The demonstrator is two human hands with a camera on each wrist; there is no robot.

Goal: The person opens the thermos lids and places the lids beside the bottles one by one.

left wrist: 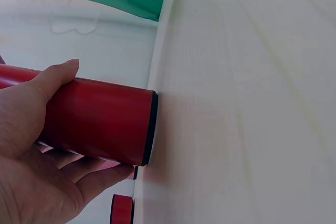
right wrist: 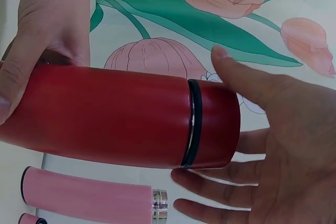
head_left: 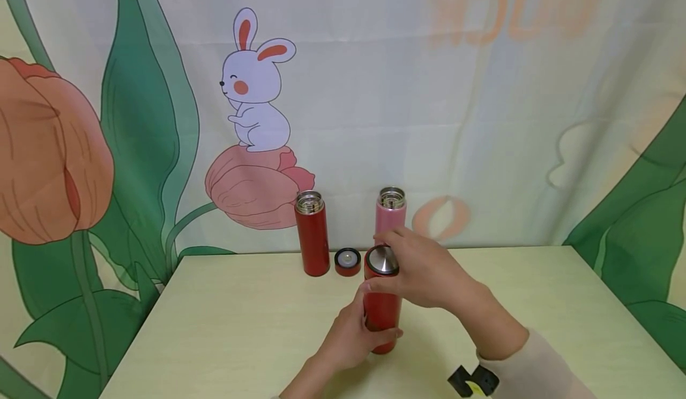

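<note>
A red thermos bottle [head_left: 383, 314] stands upright at the table's front, its lid [head_left: 383, 260] with a steel top in place. My left hand [head_left: 351, 336] grips the lower body, thumb on one side and fingers on the other. Around the lid is my right hand [head_left: 423, 268], its thumb at the front and fingers behind. In the right wrist view, that hand [right wrist: 294, 124] spans the red lid [right wrist: 218, 124], with a gap between palm and lid top. The left hand [left wrist: 37, 129] holds the red body [left wrist: 100, 121] just above the tabletop in the left wrist view.
Another red bottle [head_left: 312, 238] stands lidless at the back left. Beside it a red lid [head_left: 348, 262] lies with its inner side up. A pink bottle [head_left: 390, 214], also lidless, stands behind my right hand. Behind the table [head_left: 230, 315] hangs a printed curtain [head_left: 364, 89].
</note>
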